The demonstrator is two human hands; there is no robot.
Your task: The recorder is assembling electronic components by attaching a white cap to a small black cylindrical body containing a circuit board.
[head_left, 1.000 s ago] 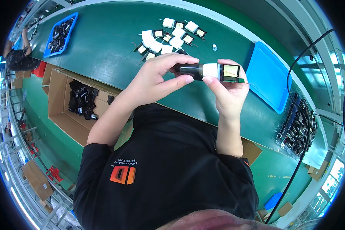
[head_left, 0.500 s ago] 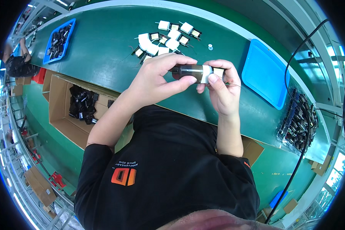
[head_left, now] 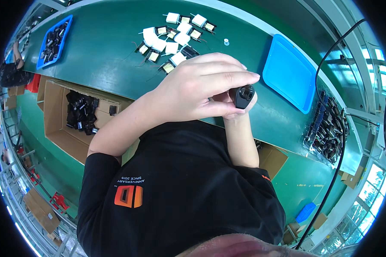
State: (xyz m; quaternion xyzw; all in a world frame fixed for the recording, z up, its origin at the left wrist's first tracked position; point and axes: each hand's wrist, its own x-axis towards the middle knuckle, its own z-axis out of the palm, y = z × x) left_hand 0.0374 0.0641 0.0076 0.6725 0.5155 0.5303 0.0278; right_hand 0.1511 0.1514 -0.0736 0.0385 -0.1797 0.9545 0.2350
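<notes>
A black housing [head_left: 242, 100] with a rounded, open-looking end faces up toward me; its other end is hidden behind my hands. My left hand [head_left: 206, 83] is closed on it, fingers across the top and thumb beneath. My right hand [head_left: 241, 112] supports it from behind and below, its fingers largely covered by the left hand. Just beyond the left hand, several white wrapped blocks [head_left: 158, 45] with small pale-labelled parts and thin wires lie grouped on the green bench [head_left: 103, 49]. A small white spool-like piece [head_left: 226, 42] sits right of them.
A blue tray [head_left: 289, 75] lies at the right, beside a pile of dark parts [head_left: 328, 132]. Another blue tray [head_left: 43, 60] holding black parts stands far left. Below the bench edge is a cardboard box [head_left: 66, 143] with black pieces. A black cable [head_left: 326, 192] hangs at the right.
The black housing has turned from lying sideways to end-on toward me. My left hand has rolled over it, hiding the white-banded part and most of my right hand.
</notes>
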